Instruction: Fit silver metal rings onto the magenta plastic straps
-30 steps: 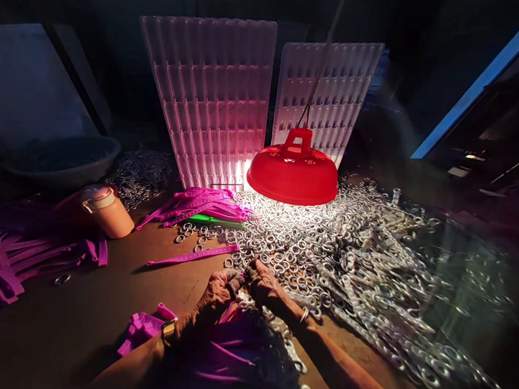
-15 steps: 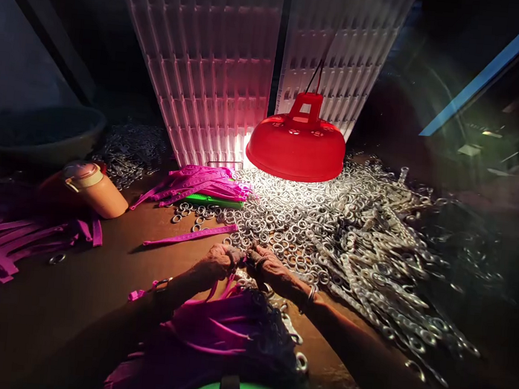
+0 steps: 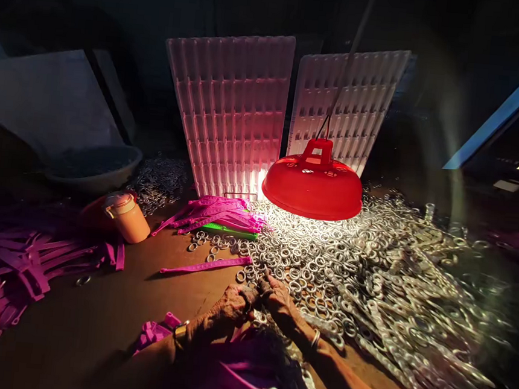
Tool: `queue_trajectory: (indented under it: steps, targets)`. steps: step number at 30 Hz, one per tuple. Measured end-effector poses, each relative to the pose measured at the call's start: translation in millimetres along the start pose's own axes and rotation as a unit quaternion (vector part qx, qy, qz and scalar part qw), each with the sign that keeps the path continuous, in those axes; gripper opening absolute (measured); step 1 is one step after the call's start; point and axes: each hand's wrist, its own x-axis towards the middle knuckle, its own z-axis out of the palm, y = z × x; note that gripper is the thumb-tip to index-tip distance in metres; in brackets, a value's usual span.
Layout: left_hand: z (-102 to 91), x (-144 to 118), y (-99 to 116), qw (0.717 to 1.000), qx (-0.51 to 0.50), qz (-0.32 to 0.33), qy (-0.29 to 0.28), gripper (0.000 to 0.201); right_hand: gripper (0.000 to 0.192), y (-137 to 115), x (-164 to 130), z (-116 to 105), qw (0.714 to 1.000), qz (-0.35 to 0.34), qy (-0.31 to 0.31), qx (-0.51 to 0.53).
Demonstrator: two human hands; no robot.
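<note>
My left hand and my right hand meet fingertip to fingertip at the near edge of a big heap of silver metal rings. Both are pinched shut on something small between them. The left seems to grip the end of a pink plastic strap and the right a ring, though the dim light hides the detail. More pink straps lie bunched under my wrists. A single pink strap lies flat just beyond my left hand.
A lit red lamp hangs low over the rings. Two white grid trays lean upright behind. A bundle of pink straps lies on a green one. An orange bottle, a bowl and scattered pink straps are left.
The view dipped down and came back up. My hands stay pressed together at the edge of the ring heap, working the same small piece.
</note>
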Motion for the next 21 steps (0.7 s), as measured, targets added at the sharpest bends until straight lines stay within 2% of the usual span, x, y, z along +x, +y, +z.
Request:
queue_trajectory:
  steps: [3,6,9,11,13,16,19,21]
  targets:
    - [-5.0,-9.1,16.2,1.000,0.023,-0.001,-0.007,0.030,0.035,-19.5,-10.7,-5.9,0.995,-0.095,-0.024,-0.030]
    - [-7.1,-27.0,43.4,0.998,0.027,-0.024,-0.057,0.036,0.036,-38.3,-32.3,-13.4,0.971,-0.191,-0.084,-0.112]
    - [-7.0,-46.3,68.5,0.986,0.087,-0.075,-0.118,0.041,0.028,-49.5,-63.6,-17.1,0.962,-0.190,-0.119,-0.156]
    - [-5.0,-57.1,75.6,0.971,0.128,-0.106,-0.171,0.042,0.028,-53.4,-87.3,-17.1,0.961,-0.184,-0.120,-0.171]
    - [-0.8,-66.5,72.3,0.962,0.148,-0.110,-0.200,0.044,0.031,-54.9,-110.5,-15.5,0.961,-0.170,-0.112,-0.185]
    - [8.5,-81.0,54.6,0.964,0.132,-0.100,-0.206,0.050,0.028,-51.5,-140.4,-10.3,0.958,-0.145,-0.111,-0.223]
    - [17.6,-98.4,37.8,0.967,0.046,-0.134,-0.212,0.050,0.028,-43.1,-161.2,-3.4,0.952,-0.129,-0.101,-0.259]
    - [21.8,-110.1,31.9,0.969,0.005,-0.140,-0.203,0.045,0.027,-38.4,-168.9,0.7,0.959,-0.111,-0.089,-0.245]
